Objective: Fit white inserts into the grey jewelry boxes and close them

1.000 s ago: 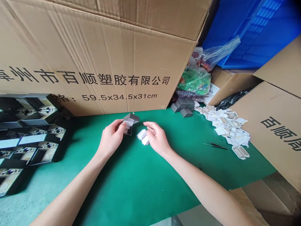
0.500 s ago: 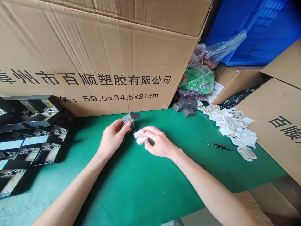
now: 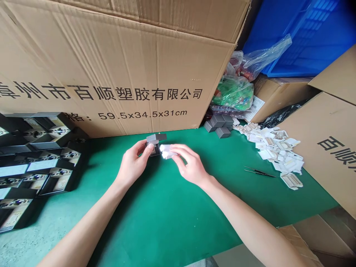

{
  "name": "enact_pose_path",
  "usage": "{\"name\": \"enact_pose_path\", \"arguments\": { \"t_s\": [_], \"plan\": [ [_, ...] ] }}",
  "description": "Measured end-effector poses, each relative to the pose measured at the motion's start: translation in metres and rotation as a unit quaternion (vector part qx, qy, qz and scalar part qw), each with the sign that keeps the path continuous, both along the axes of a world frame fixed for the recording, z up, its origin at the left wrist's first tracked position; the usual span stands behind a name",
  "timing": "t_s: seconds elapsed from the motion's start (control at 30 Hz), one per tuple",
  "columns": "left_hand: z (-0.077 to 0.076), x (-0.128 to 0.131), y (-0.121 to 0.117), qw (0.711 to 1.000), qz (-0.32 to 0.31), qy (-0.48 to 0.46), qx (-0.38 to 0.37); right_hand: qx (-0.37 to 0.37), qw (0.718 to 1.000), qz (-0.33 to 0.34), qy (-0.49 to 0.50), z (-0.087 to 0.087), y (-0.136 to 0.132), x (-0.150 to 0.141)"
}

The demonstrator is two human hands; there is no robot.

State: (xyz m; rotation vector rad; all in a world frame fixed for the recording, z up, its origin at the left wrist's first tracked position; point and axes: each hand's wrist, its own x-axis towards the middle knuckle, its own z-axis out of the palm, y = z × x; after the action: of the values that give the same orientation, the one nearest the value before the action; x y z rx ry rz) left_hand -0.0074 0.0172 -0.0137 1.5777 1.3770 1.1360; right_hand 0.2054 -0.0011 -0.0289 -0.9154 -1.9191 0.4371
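Between the thumb and fingers of my left hand (image 3: 135, 162) is a small dark grey hinged box (image 3: 157, 138), its lid raised. The thumb covers part of the box's inside. Close to its right side, my right hand (image 3: 190, 163) pinches a small white piece (image 3: 167, 151), like a box insert, by its right end. Its exact shape is hard to make out. The box and the white piece are very close; I cannot tell whether they touch.
Several open dark boxes (image 3: 59, 174) stand in rows at the left. Several closed grey boxes (image 3: 219, 124) sit at the back, beside a heap of white inserts (image 3: 280, 148). Tweezers (image 3: 260, 172) lie on the green mat (image 3: 155, 222). A large carton (image 3: 111, 66) borders the back.
My right hand has raised and turned the white piece slightly, so it is now level with the box opening. The left hand and box have barely shifted.
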Motion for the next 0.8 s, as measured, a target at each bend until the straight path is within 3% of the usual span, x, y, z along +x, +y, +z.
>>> {"name": "enact_pose_path", "arguments": {
  "t_s": [0.17,0.4,0.8],
  "plan": [
    [0.002,0.008,-0.007,0.999,-0.042,-0.002,0.005,0.022,1.0,0.006,0.005,0.0,-0.002,-0.005],
    [0.0,0.011,-0.009,0.999,-0.042,0.027,-0.003,0.021,1.0,0.015,0.003,-0.002,-0.004,-0.008],
    [-0.003,0.011,-0.007,0.995,-0.048,-0.059,-0.07,0.022,0.999,-0.008,-0.024,-0.004,-0.003,-0.008]
  ]
}}
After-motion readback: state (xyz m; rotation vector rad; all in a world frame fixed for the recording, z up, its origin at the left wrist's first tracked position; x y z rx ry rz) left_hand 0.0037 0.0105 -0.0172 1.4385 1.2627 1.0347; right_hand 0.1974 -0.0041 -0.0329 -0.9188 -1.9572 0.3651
